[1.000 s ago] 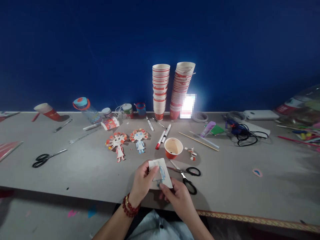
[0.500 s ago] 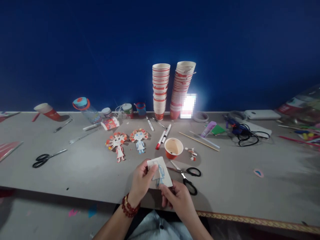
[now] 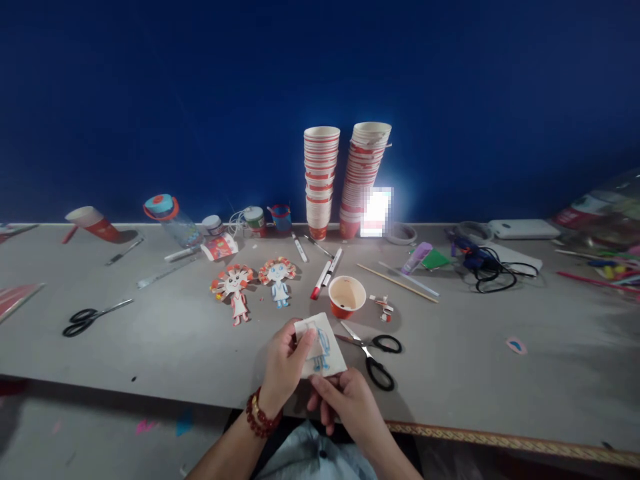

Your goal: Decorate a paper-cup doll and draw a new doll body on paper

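Note:
My left hand (image 3: 284, 365) grips the left edge of a small white paper piece (image 3: 323, 345) with a blue figure drawn on it, thumb on its face. My right hand (image 3: 345, 401) pinches the paper's near edge from below. The paper is held just above the grey table (image 3: 175, 333) near its front edge. Black-handled scissors (image 3: 373, 352) lie open just right of the paper. A red paper cup (image 3: 347, 295) stands upright behind it. Two finished paper dolls (image 3: 255, 281) lie flat to the back left.
Two tall stacks of paper cups (image 3: 340, 180) stand at the blue wall. Markers (image 3: 326, 270), wooden sticks (image 3: 397, 282), a glue gun with black cord (image 3: 483, 267), jars (image 3: 256, 220), a tipped cup (image 3: 93, 223) and second scissors (image 3: 93, 315) lie around.
My right hand slid down and left along the paper's near edge. The paper tilted slightly. My left hand stayed in place.

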A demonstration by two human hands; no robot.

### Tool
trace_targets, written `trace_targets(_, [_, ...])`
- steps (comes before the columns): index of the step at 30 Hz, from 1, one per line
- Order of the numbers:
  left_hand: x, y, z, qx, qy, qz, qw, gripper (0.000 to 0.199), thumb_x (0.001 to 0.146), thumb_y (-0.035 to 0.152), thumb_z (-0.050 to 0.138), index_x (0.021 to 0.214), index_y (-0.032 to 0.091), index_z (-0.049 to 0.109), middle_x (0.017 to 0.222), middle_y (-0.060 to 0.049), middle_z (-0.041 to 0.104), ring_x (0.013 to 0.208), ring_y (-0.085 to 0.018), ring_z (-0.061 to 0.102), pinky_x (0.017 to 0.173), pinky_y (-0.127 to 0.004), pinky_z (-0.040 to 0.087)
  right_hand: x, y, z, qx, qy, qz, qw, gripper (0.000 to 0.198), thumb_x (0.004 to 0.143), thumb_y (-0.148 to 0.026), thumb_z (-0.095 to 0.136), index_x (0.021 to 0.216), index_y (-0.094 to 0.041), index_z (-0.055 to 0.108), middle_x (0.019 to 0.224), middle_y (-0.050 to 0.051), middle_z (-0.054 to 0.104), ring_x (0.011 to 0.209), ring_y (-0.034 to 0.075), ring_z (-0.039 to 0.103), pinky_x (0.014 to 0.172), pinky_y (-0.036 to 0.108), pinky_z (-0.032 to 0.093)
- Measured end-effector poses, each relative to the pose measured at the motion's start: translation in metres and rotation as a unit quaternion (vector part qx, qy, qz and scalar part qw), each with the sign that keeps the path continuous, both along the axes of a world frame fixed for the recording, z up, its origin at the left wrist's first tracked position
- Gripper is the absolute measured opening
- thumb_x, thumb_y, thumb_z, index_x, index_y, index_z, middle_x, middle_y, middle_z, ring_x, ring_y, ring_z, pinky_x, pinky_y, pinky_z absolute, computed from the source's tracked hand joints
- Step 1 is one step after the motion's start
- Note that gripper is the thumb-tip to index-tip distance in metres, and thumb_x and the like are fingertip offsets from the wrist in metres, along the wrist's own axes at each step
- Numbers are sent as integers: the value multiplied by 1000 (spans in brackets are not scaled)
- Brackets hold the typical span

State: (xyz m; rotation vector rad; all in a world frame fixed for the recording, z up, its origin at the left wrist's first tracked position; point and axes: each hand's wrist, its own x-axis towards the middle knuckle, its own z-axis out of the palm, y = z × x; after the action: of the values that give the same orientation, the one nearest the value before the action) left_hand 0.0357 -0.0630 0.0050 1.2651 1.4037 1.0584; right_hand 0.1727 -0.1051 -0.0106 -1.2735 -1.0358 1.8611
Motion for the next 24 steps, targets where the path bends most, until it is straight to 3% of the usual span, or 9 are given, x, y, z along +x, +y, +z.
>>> trace_targets(7, [3, -2, -2, -1, 15, -7, 1000, 35, 91, 53, 55, 87, 19, 60, 65, 2, 58, 55, -13, 51, 50, -20, 41, 2, 1, -4, -10, 13, 24, 1000, 61, 76, -67, 64, 48, -12, 61, 42, 3, 58, 28, 5, 40, 36, 19, 23])
trace_targets(11, [2, -3, -4, 0, 32, -12, 999, 36, 91, 54, 53, 87, 19, 60, 64, 2, 57, 55, -13, 51, 50, -20, 41, 5, 1, -4, -25, 0, 62, 998, 60, 73, -69, 63, 48, -14, 58, 43, 3, 58, 28, 6, 38, 34, 20, 25])
trace_targets(14, [-2, -1, -2, 5, 54, -19, 998, 36, 92, 54, 52, 89, 18, 62, 67, 0, 61, 58, -14, 55, 53, -22, 43, 16, 0, -3, 54, -102, 66, 991, 54, 79, -68, 58, 62, -17, 61, 46, 2, 60, 32, 9, 42, 36, 22, 31])
trace_targets(16, [-7, 0, -1, 13, 70, -33, 997, 35, 92, 52, 53, 91, 18, 63, 73, -2, 65, 64, -16, 58, 59, -23, 45, 26, 1, 1, 197, -244, -4, 950, 45, 85, -60, 58, 67, -19, 61, 53, 2, 63, 43, 13, 52, 45, 24, 40])
trace_targets(18, [-10, 1, -1, 23, 88, -48, 995, 32, 90, 49, 55, 99, 19, 65, 82, -4, 69, 72, -18, 62, 65, -25, 47, 36, 4, 6, 353, -364, -64, 859, 37, 91, -48, 57, 68, -20, 61, 62, 5, 65, 62, 19, 61, 62, 29, 49])
trace_targets(20, [-11, 1, -3, 32, 105, -55, 992, 37, 89, 47, 58, 115, 21, 63, 90, -6, 71, 78, -21, 64, 70, -27, 48, 44, 9, 12, 464, -414, -76, 779, 26, 95, -35, 53, 77, -21, 66, 80, 8, 70, 83, 23, 65, 82, 37, 50])
trace_targets(22, [-9, 0, -6, 49, 147, -63, 986, 48, 91, 44, 55, 132, 19, 54, 91, -8, 71, 80, -23, 66, 73, -30, 49, 48, 13, 14, 519, -428, -54, 738, 18, 96, -26, 52, 94, -21, 69, 101, 10, 71, 100, 26, 63, 94, 42, 47])
trace_targets(24, [-6, 0, -9, 74, 203, -78, 973, 51, 96, 40, 46, 141, 17, 45, 88, -9, 71, 79, -23, 66, 74, -32, 49, 49, 16, 13, 533, -438, -15, 724, 22, 94, -23, 53, 110, -21, 68, 115, 11, 69, 108, 26, 60, 97, 43, 48])
